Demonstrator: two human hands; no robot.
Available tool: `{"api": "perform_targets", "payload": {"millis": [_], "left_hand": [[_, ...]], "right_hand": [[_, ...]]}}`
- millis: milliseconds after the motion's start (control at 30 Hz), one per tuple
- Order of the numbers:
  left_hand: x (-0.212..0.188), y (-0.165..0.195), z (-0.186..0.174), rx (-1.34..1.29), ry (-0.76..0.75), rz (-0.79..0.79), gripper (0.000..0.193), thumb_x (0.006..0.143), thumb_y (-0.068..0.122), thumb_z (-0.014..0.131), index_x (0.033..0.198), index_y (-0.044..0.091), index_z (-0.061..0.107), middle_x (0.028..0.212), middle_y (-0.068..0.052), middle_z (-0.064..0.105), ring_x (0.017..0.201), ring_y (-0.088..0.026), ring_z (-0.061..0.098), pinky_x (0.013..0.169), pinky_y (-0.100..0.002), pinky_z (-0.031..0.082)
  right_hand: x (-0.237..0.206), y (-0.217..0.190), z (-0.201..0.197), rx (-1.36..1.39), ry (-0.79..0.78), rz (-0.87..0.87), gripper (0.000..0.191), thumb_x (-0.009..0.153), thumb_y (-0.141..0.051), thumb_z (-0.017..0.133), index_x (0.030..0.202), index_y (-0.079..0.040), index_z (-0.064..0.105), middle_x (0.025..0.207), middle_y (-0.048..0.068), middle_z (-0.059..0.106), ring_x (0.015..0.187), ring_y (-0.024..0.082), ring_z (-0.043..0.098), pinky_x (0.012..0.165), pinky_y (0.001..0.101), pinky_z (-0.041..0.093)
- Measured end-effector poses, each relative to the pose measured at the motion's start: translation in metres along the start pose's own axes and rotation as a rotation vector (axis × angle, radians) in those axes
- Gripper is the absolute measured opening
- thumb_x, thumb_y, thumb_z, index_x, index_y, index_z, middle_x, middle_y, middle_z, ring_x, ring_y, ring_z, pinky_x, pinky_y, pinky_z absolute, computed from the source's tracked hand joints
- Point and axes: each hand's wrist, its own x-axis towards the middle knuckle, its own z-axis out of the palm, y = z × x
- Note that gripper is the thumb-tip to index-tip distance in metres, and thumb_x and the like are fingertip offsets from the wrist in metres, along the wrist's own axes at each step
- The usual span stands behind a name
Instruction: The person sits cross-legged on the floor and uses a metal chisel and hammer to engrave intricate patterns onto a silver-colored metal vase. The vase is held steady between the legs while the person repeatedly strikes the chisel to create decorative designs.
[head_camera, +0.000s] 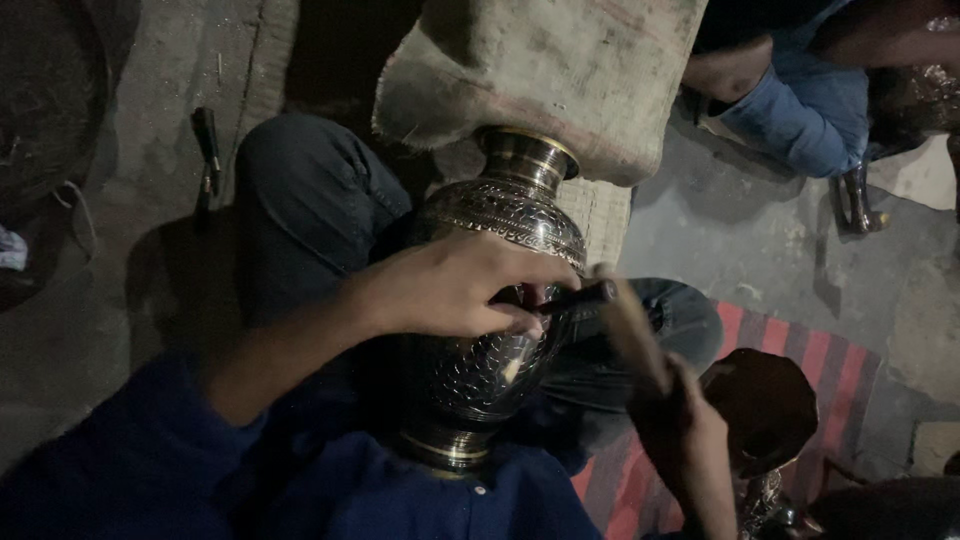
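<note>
Two hands are at work on one engraved metal vase (495, 290), dark with bright brass bands, which lies tilted across my lap. Its mouth points away from me and presses against a worn cloth cushion (545, 70); its foot rests near my chest.

My left hand (455, 285) drapes over the belly of the vase. Its fingers (520, 318) are curled together and pinch a thin dark chisel (575, 297), whose tip seems to meet the metal just under my fingertips, though the exact contact point is hidden by my own knuckles. The chisel's free end sticks out to the right of those fingers.

My right hand (685, 425) sits lower and to the right, well below the chisel. Its fingers are wrapped tight around the handle of a wooden mallet (630, 325), blurred, whose head is just beside the chisel's outer end; I cannot tell whether they touch.

Beyond my right fingers, a red striped mat (840, 365) lies on the floor with a dark round metal piece (765, 405) on it. Far past my left fingers, a small dark tool (207, 150) lies on the concrete floor. Past the cushion another person's blue sleeve (810, 110) shows.
</note>
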Motion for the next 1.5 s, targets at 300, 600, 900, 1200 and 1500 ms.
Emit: {"api": "perform_targets", "payload": {"millis": [300,600,900,1200,1500], "left_hand": [[0.02,0.008,-0.008,0.039,-0.202,0.059,0.051,0.083,0.017,0.076,0.132,0.019,0.066,0.112,-0.005,0.078,0.098,-0.022,0.076,0.089,-0.042,0.057],[0.029,0.015,-0.014,0.064,-0.337,-0.086,0.051,0.083,0.023,0.074,0.134,0.026,0.063,0.108,-0.002,0.079,0.091,-0.018,0.077,0.087,-0.038,0.058],[0.03,0.008,-0.017,0.033,-0.268,-0.045,0.05,0.087,0.024,0.074,0.134,0.017,0.06,0.099,-0.007,0.078,0.089,-0.021,0.077,0.081,-0.041,0.06],[0.035,0.019,-0.017,0.033,-0.364,-0.082,0.054,0.083,0.019,0.074,0.135,0.028,0.063,0.097,-0.002,0.08,0.087,-0.017,0.077,0.082,-0.038,0.058],[0.04,0.021,-0.019,0.087,-0.423,-0.119,0.052,0.084,0.02,0.073,0.135,0.029,0.063,0.1,0.002,0.081,0.09,-0.012,0.076,0.087,-0.035,0.057]], "right_hand": [[-0.021,-0.02,0.007,-0.025,0.182,-0.178,0.062,0.084,-0.011,0.076,0.143,-0.013,0.056,0.122,0.02,0.072,0.107,0.031,0.072,0.084,0.0384,0.057],[-0.033,0.012,0.024,0.66,0.261,-0.199,0.079,0.083,0.008,0.074,0.151,-0.006,0.036,0.103,0.009,0.062,0.094,0.017,0.063,0.084,0.0327,0.056],[-0.04,0.006,0.015,0.648,0.268,-0.12,0.074,0.084,0.009,0.073,0.149,-0.003,0.04,0.102,0.01,0.065,0.095,0.018,0.065,0.083,0.0331,0.057],[-0.029,-0.003,0.024,0.407,0.197,-0.106,0.067,0.087,-0.008,0.071,0.148,-0.018,0.046,0.117,0.011,0.067,0.104,0.024,0.067,0.086,0.0379,0.056],[-0.041,0.013,0.051,1.0,0.35,-0.243,0.085,0.089,0.0,0.075,0.16,-0.013,0.032,0.115,0.008,0.062,0.103,0.019,0.062,0.094,0.0384,0.055]]}}
